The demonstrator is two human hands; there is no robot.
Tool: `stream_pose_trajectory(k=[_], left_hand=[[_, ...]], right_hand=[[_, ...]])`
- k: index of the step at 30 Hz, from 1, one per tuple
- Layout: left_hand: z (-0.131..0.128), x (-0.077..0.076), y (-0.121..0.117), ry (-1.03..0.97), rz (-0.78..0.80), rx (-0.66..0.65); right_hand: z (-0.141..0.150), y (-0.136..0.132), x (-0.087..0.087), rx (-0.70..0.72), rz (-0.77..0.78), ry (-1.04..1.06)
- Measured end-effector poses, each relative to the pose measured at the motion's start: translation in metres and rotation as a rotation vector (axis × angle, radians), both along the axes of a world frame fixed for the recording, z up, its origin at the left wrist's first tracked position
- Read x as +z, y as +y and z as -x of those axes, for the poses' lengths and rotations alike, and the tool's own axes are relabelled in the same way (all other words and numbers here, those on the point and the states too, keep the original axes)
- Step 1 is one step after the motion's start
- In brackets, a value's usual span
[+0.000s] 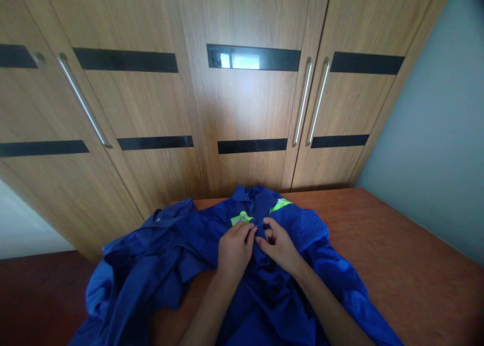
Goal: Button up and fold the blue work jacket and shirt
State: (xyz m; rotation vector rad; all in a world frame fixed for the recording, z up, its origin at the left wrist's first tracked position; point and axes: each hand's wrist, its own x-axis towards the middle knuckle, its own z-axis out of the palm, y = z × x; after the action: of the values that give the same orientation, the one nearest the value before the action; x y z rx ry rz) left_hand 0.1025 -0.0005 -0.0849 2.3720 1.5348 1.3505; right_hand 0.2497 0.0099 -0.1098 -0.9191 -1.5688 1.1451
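Observation:
A blue work shirt (pixel 170 250) with neon yellow-green reflective strips (pixel 242 218) lies spread and rumpled on a reddish-brown table (pixel 397 265), collar toward the far edge. My left hand (pixel 234 250) and my right hand (pixel 278 247) meet at the middle of the shirt's chest, just below the collar. Both hands have their fingers curled and pinched on the fabric of the front opening, fingertips almost touching each other. What is between the fingertips is too small to make out beyond the blue cloth.
A wooden wardrobe (pixel 242 109) with black inlay strips and long metal handles (pixel 302 101) stands right behind the table. A pale grey-blue wall (pixel 434 134) runs along the right side. Dark floor shows at lower left.

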Motion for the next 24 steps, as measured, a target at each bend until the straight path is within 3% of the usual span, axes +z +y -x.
stream_pose_trajectory(k=[6,14,24], left_hand=[[0.0036,-0.0039,0.0019,0.09,-0.036,0.015],[0.0036,-0.0027,0.0006,0.117,-0.027,-0.011],[-0.0001,0.0005,-0.0005,0.079,0.053,-0.045]], right_hand=[[-0.0011,-0.0042,0.0029,0.054,0.02,0.059],[-0.0048,0.0009,0.0043,-0.119,-0.079,-0.066],[-0.0032,0.0015,0.0053,-0.151,-0.195,-0.147]])
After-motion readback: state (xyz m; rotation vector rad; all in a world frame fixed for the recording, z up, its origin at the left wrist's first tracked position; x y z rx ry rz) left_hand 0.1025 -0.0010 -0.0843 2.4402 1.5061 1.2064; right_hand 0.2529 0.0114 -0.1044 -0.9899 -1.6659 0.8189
